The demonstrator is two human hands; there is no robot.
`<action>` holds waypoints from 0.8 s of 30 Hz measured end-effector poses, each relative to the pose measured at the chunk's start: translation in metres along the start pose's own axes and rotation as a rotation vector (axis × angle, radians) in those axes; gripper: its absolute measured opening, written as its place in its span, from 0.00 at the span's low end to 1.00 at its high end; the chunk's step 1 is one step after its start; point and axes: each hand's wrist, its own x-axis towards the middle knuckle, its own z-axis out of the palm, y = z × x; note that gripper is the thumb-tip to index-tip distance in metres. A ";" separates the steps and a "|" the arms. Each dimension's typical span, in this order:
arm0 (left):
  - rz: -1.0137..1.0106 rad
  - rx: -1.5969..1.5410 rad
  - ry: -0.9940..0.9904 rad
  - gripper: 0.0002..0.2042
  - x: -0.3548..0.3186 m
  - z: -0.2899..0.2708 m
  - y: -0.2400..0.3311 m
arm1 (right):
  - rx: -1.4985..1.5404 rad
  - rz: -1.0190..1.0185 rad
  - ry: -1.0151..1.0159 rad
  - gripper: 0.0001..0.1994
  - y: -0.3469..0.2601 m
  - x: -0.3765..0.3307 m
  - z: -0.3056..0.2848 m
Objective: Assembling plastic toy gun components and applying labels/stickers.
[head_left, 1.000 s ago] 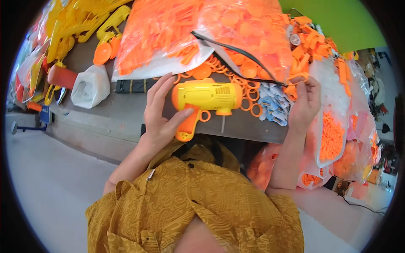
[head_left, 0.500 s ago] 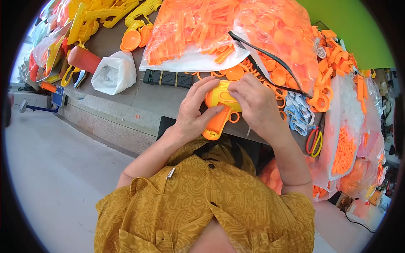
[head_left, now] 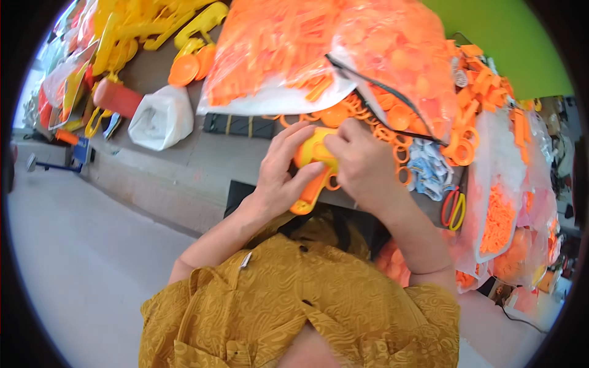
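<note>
A yellow-and-orange plastic toy piece (head_left: 314, 148) with a rounded yellow head and an orange handle is held over the table's near edge. My left hand (head_left: 279, 168) grips its left side, thumb across the front and fingers around the back. My right hand (head_left: 363, 164) is closed on the right side of the yellow head, fingers bent; whether a small part sits in those fingers is hidden. Orange rings (head_left: 402, 153) lie just beyond my right hand. A dark block with bands (head_left: 239, 125) is beyond my left hand.
Clear bags of orange parts (head_left: 276, 55) fill the far table, a black strap (head_left: 392, 89) across one. At left are a white bag (head_left: 161, 119), a red cylinder (head_left: 116, 98) and yellow toy parts (head_left: 199, 24). At right lie scissors (head_left: 454, 210) and a tub of orange pieces (head_left: 496, 221).
The view has shifted slightly and blurred. My right fingers have curled more tightly against the yellow head. Both hands still hold the toy piece.
</note>
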 end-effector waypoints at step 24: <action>0.031 0.078 0.053 0.17 0.000 -0.011 0.007 | 0.049 0.805 0.260 0.07 0.075 -0.158 -0.066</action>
